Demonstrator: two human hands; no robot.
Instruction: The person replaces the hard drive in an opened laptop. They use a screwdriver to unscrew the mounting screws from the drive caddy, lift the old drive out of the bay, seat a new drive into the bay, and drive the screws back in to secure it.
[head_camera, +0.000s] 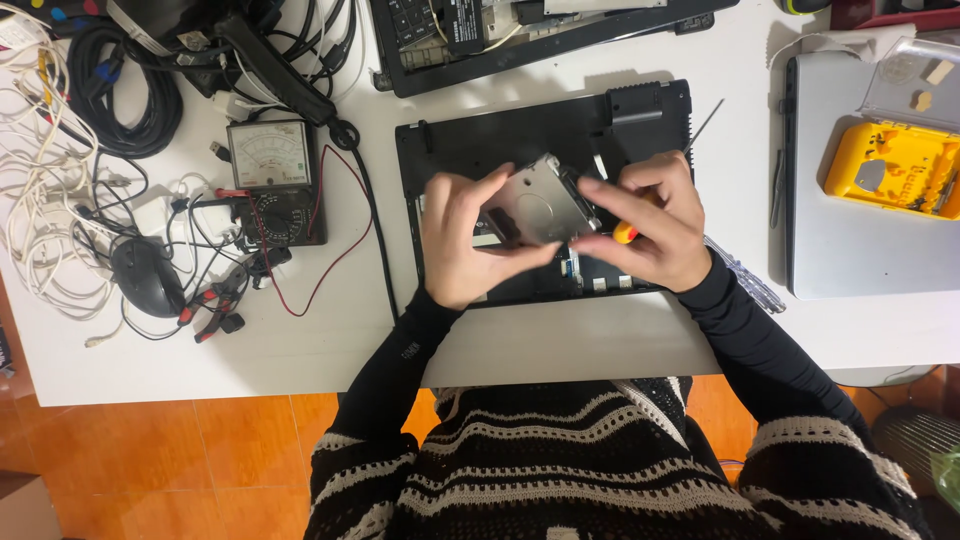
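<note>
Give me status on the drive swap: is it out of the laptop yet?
Looks out: the silver drive in its metal caddy is lifted above the open black laptop base, held at its edges by the left hand and right hand. The right hand also grips a screwdriver with a red and yellow handle. Still left: the base lies open on the white table; whether any caddy screws remain can't be told.

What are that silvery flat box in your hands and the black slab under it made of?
The silver rectangular drive caddy, held by the left hand and right hand, looks like thin sheet metal: dull grey sheen, stamped edges. The black laptop base seems moulded plastic, matte and without glare.
</note>
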